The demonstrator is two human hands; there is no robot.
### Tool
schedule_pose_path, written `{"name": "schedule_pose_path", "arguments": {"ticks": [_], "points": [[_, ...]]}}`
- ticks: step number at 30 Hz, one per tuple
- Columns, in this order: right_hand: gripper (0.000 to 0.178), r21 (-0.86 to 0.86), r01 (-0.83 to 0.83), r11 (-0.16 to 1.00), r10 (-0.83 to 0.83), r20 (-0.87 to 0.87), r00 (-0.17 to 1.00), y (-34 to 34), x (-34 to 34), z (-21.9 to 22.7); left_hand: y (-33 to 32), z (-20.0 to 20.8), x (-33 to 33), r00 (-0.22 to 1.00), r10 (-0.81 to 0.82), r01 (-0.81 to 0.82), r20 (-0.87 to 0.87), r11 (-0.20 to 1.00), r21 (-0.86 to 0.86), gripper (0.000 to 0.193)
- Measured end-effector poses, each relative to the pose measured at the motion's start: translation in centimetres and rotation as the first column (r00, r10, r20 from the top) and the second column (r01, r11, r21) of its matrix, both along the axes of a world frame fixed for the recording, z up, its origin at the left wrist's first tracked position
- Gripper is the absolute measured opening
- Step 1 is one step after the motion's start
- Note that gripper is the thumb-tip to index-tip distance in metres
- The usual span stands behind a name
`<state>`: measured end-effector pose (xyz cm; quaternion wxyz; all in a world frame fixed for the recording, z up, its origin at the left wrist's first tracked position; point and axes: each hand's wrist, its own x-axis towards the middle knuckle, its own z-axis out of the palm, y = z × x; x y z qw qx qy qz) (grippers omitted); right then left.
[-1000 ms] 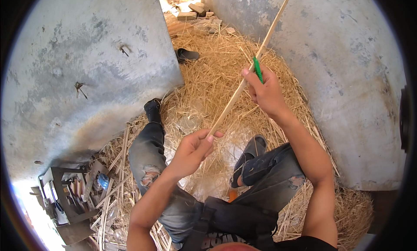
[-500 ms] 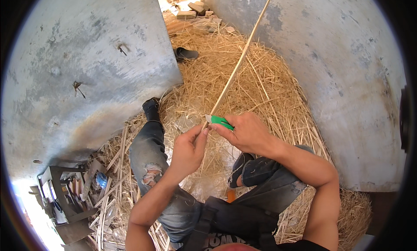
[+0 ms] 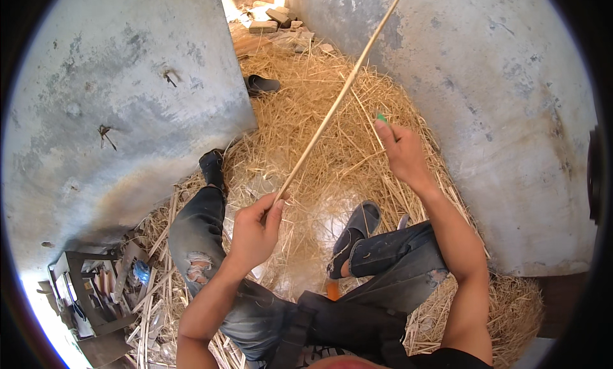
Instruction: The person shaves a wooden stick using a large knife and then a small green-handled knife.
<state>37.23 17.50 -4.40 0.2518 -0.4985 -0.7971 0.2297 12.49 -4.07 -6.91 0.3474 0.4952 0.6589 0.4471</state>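
A long, thin bamboo strip (image 3: pixel 333 110) slants up and to the right, its lower end pinched between the thumb and fingers of my left hand (image 3: pixel 254 230). My right hand (image 3: pixel 405 154) is held out to the right, apart from the strip, with its fingers wrapped round a green utility knife (image 3: pixel 381 117). Only a little of the knife's green body shows above the thumb; its blade cannot be made out here.
Straw-like shavings (image 3: pixel 319 69) cover the floor between two grey walls. A dark slipper (image 3: pixel 262 84) lies by the left wall's corner. Bricks (image 3: pixel 271 21) are piled at the far end. A rack of tools (image 3: pixel 96 289) stands at lower left beside loose strips.
My right hand has carried the knife up and right, away from the strip's lower end. My left hand has shifted left and down with the strip. My right foot now shows more fully.
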Motion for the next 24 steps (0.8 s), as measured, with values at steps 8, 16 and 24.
{"name": "schedule_pose_path", "arguments": {"ticks": [8,16,24], "points": [[0.053,-0.016,-0.425,0.905,0.425,0.030,0.905,-8.1,-5.4,0.2,0.2,-0.4,0.6,0.995,0.027,-0.024,-0.099,0.999,0.032,0.024],[0.059,-0.208,-0.014,0.978,0.025,0.052,0.998,-1.2,-4.2,0.2,-0.6,0.0,1.0,0.996,-0.010,0.009,-0.087,1.000,-0.023,0.021],[0.051,-0.390,0.117,0.913,-0.339,-0.567,0.750,5.8,5.5,-1.0,-1.3,-0.8,0.4,0.994,-0.044,0.052,-0.104,0.995,0.079,0.025]]}}
